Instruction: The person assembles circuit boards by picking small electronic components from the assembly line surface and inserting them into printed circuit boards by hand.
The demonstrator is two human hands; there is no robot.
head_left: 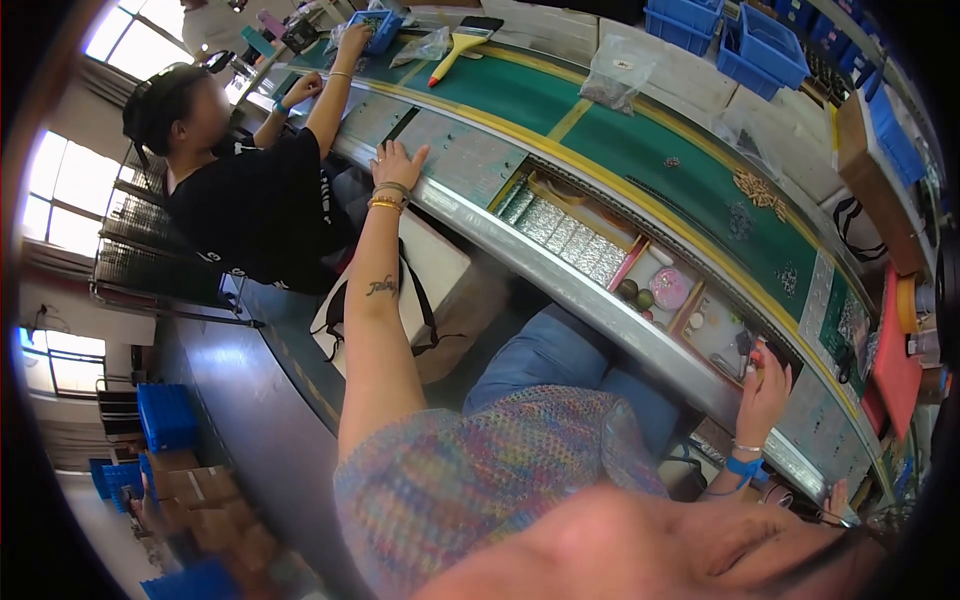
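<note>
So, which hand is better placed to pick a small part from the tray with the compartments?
Probably the right hand: it already rests at the edge of the compartment tray, holding a small red object. The left hand lies flat on the grey bench edge, farther away.

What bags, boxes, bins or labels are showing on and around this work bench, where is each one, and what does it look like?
Clear plastic bag with a white label: on the green belt's far side, holding dark small parts.
Smaller clear plastic bag: beside the yellow-handled brush, crumpled.
Blue plastic bins: far top right, rectangular, open.
Blue plastic crates: on the floor, lower left, stacked.
Brown cardboard boxes: on the floor beside the crates.
No screens in view.
</note>
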